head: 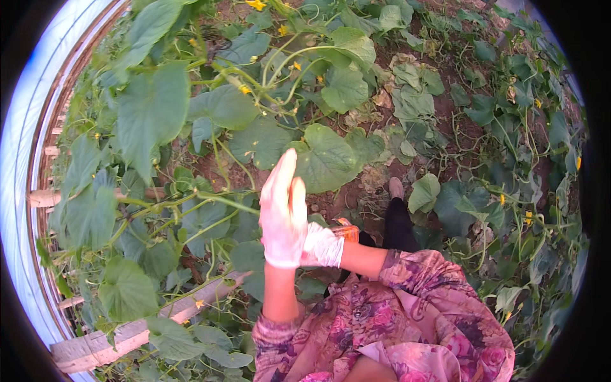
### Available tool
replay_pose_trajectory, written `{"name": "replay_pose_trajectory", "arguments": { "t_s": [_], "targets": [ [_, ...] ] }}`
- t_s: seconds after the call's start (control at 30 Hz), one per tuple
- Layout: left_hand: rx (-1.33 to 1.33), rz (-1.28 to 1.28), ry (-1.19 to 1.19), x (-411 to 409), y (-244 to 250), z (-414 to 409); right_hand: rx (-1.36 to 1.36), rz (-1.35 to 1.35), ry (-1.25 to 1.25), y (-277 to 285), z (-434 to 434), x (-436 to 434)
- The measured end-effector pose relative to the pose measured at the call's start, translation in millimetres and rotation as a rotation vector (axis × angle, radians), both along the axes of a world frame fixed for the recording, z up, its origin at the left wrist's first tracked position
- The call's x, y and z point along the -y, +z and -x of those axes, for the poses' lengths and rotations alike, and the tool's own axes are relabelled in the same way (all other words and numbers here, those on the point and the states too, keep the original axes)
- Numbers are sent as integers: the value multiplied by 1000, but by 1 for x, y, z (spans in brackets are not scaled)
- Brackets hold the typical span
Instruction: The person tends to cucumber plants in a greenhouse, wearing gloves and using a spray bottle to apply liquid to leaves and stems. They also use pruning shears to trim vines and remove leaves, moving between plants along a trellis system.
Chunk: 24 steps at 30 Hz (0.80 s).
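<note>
My left hand (284, 215), in a pale glove, points upward with its fingers straight and close together, among cucumber-type vines. A green stem (229, 201) runs from the left up to its edge; whether it is gripped is hidden. My right hand (317, 244), also gloved, reaches in from the right and lies mostly behind the left hand, so its fingers cannot be seen. Just beyond the left fingertips spreads a broad green leaf (327, 157). An orange object (347, 231) shows beside the right wrist; what it is cannot be told.
Leafy vines with yellow flowers (245, 89) surround me. A wooden beam (129, 339) crosses at lower left, before pale plastic sheeting (24, 143). Withered leaves (413, 102) lie on brown soil. My shoe (396, 187) is among low plants, below a dark trouser leg.
</note>
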<state>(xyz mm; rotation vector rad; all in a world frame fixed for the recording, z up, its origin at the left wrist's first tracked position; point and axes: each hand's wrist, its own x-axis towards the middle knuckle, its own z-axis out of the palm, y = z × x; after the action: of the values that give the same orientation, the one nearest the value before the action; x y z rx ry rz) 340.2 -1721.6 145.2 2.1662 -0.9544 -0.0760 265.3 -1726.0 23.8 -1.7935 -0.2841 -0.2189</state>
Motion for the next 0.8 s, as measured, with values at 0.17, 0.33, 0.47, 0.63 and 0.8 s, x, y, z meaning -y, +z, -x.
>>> {"name": "replay_pose_trajectory", "arguments": {
  "t_s": [0.17,0.33,0.47,0.63,0.8],
  "targets": [
    [-520,-73,345,65,-70,-56,-167,71,204,13,32,65],
    [-513,522,641,64,-153,-167,-262,65,144,-25,66,128],
    [-356,432,685,93,-138,-203,-393,106,-31,-25,88,190],
    [-525,-28,248,95,-142,-241,-374,-139,-140,-44,109,221],
    [-289,-186,159,80,-158,-244,-438,-674,-297,-44,80,250]
  ]
}}
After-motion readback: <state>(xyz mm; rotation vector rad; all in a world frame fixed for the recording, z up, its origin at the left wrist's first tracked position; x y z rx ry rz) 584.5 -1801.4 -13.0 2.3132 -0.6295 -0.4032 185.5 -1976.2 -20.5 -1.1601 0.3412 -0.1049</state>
